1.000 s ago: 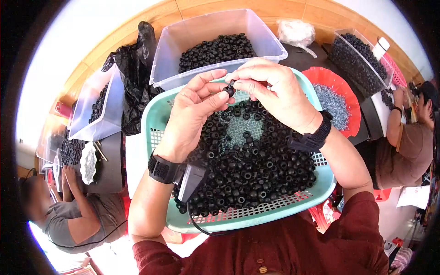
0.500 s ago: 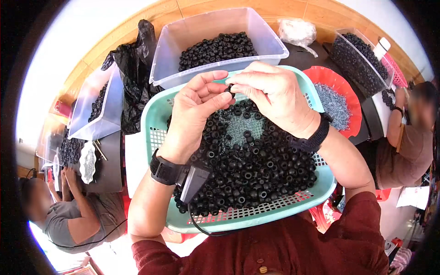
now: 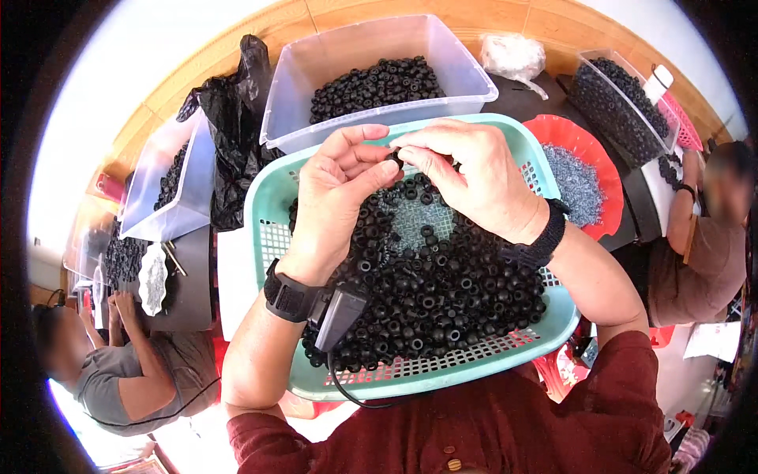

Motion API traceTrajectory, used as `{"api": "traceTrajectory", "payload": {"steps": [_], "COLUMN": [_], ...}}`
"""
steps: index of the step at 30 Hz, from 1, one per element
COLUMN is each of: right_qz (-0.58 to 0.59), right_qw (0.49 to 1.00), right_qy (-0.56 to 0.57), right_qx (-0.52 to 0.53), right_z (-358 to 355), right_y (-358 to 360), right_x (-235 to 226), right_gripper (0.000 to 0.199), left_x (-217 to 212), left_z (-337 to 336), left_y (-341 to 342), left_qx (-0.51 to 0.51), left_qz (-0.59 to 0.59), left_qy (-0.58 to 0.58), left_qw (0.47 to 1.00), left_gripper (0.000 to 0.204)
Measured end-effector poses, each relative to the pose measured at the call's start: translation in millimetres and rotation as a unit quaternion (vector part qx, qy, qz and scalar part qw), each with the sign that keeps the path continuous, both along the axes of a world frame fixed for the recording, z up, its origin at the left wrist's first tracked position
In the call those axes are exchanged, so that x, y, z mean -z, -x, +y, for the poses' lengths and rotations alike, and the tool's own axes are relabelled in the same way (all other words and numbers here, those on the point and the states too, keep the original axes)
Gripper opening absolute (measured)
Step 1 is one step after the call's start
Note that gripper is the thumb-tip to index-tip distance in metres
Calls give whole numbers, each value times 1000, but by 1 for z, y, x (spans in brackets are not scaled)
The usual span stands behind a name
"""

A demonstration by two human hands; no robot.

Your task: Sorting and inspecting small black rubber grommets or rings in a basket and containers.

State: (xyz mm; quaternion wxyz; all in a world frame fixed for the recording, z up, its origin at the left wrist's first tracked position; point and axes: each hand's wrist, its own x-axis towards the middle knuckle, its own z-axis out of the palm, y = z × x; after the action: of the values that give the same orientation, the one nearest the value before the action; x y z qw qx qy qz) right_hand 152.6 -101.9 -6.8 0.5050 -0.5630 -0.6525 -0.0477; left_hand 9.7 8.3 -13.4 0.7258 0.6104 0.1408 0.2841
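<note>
Both my hands meet above the far part of a turquoise plastic basket full of small black ring-shaped parts. Between thumb and fingers, my left hand pinches one black ring-shaped part. My right hand comes to the same part from the other side, its thumb and fingertips pressed together at it. Whether those fingertips hold a tiny piece of their own is hidden. Below the hands, a patch of small pale clear pieces lies among the black parts.
Beyond the basket stands a clear bin of black parts, with a black plastic bag beside it. At right, a red scalloped bowl holds small grey-blue pieces. Another bin stands left. One person sits left, another right.
My right hand has lowered slightly and its fingers have curled closer over the black part. My left hand keeps its pinch almost in place.
</note>
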Motion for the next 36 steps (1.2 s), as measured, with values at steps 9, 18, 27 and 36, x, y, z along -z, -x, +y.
{"api": "traceTrajectory", "payload": {"steps": [9, 18, 27, 36], "right_qz": [208, -22, -202, -288], "right_qw": [962, 999, 974, 946], "right_qy": [174, 22, -51, -105], "right_qx": [-25, 7, 93, 109], "right_z": [-3, 1, 6, 10], "right_y": [0, 6, 10, 8], "right_x": [-7, 4, 16, 21], "right_gripper": [13, 24, 35, 35], "left_x": [-3, 2, 8, 8], "left_z": [-1, 5, 1, 1], "left_y": [1, 2, 5, 4], "left_qx": [-4, -6, 4, 21], "left_qz": [5, 6, 18, 13], "left_qy": [-25, 27, 139, 141], "left_qw": [1000, 1000, 990, 990], "left_gripper": [32, 30, 31, 28]}}
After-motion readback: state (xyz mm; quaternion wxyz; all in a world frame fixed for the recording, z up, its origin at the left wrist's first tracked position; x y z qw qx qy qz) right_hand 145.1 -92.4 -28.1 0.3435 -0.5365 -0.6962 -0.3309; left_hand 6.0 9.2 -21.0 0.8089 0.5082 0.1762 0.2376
